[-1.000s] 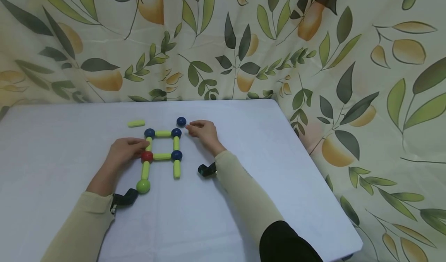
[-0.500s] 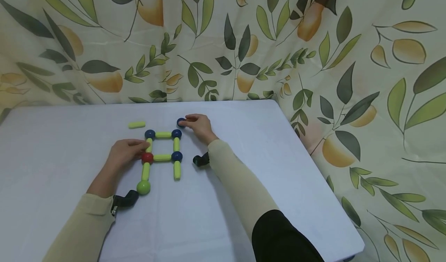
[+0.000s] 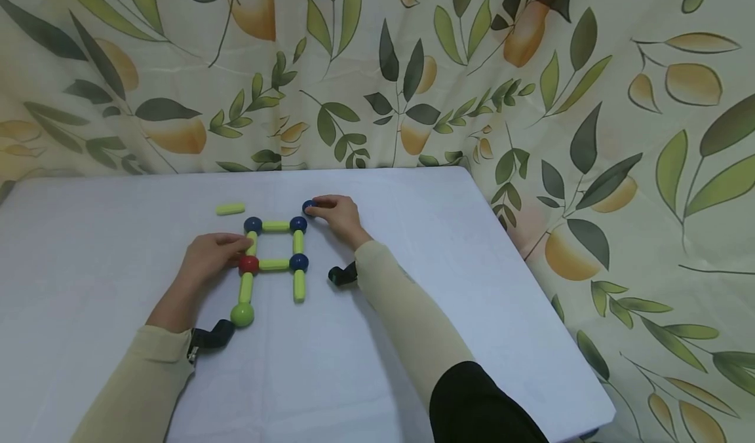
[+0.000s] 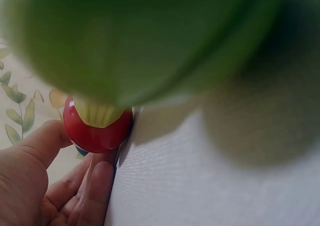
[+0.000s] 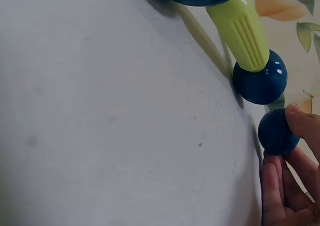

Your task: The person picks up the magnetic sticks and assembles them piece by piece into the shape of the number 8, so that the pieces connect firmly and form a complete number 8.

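Observation:
A flat frame of yellow-green rods and balls lies on the white table. Its corners include a red ball (image 3: pixel 249 264), several blue balls (image 3: pixel 298 225) and, at the near left end, a green ball (image 3: pixel 242 314). My left hand (image 3: pixel 213 257) holds the frame's left side at the red ball and the rod (image 3: pixel 251 242) beyond it; the left wrist view shows the thumb against the red ball (image 4: pixel 95 131). My right hand (image 3: pixel 339 217) pinches a separate blue ball (image 5: pixel 277 132) between thumb and fingers, just beyond the frame's far right corner.
One loose yellow-green rod (image 3: pixel 230 209) lies beyond the frame's far left corner. From the near right blue ball, a rod (image 3: pixel 299 286) points toward me with a bare end. A leaf-patterned curtain (image 3: pixel 377 69) hangs behind the table (image 3: pixel 501 338).
My right hand has moved left to the loose blue ball and taken hold of it; the ball has since shifted very slightly right. My left hand and the frame have stayed put.

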### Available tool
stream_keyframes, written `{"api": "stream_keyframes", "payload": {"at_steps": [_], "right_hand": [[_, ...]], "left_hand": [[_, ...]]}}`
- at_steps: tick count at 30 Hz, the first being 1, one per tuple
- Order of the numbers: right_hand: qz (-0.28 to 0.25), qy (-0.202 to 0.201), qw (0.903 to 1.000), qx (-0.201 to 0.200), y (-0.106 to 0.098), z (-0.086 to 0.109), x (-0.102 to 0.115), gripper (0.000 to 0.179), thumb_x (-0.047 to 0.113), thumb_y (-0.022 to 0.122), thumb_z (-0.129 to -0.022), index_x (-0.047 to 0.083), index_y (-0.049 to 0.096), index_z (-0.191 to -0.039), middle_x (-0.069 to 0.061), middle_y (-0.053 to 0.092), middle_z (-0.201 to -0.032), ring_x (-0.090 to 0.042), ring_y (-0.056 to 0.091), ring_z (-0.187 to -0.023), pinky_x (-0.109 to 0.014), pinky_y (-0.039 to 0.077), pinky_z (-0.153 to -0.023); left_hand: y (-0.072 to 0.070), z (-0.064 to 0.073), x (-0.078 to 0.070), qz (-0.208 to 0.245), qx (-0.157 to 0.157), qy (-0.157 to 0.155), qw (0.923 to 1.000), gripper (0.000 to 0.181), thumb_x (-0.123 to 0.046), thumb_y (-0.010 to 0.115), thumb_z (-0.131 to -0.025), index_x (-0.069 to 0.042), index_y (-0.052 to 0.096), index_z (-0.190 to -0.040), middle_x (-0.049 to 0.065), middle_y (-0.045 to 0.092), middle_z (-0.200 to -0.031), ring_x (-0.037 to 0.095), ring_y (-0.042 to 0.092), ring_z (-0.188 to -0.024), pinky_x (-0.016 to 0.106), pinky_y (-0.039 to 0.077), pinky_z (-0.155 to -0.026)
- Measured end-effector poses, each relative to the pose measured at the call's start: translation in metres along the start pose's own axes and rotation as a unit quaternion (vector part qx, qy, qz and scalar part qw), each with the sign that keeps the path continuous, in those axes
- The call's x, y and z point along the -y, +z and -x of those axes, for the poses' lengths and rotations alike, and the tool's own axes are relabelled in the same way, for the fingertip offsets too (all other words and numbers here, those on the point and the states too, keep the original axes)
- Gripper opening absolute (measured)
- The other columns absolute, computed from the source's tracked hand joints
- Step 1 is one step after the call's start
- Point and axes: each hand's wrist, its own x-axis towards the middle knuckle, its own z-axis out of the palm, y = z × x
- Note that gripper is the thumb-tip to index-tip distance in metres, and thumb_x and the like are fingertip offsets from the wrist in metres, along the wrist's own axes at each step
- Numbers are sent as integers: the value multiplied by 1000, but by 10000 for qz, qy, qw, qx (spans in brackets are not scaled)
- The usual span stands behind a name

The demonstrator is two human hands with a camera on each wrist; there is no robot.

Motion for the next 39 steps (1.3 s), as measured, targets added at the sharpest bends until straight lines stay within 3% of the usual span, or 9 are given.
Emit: {"api": "stream_keyframes", "payload": {"at_steps": [7,19,27,39], "right_hand": [[-219,82,9997,-46,-8,15,-11,39,37,77,-85,18,71,-119,1,71,-116,-14,62,-109,-32,49,-97],[-407,250,9989,-1,-20,52,-27,39,39,77,-84,19,72,-118,3,72,-111,-13,66,-95,-30,51,-85],[-679,98,9976,4,-19,80,-35,38,33,79,-84,16,72,-116,2,73,-109,-12,67,-99,-31,54,-87],[-405,-172,9989,164,-18,113,-35,35,30,79,-84,16,73,-114,0,73,-105,-12,68,-97,-26,52,-82]], "left_hand": [[0,1,-2,-24,-48,-28,10000,66,-50,58,-95,-1,54,-138,22,60,-131,32,63,-111,46,46,-103],[3,1,0,15,-28,47,10000,67,-52,59,-93,0,56,-136,22,62,-128,29,66,-106,41,51,-96],[3,1,-1,-54,16,42,10000,67,-52,58,-94,0,56,-136,22,62,-128,29,66,-105,40,52,-94],[1,1,-2,-65,-41,-192,9998,68,-53,59,-93,-1,55,-137,22,61,-129,30,63,-107,45,47,-101]]}}
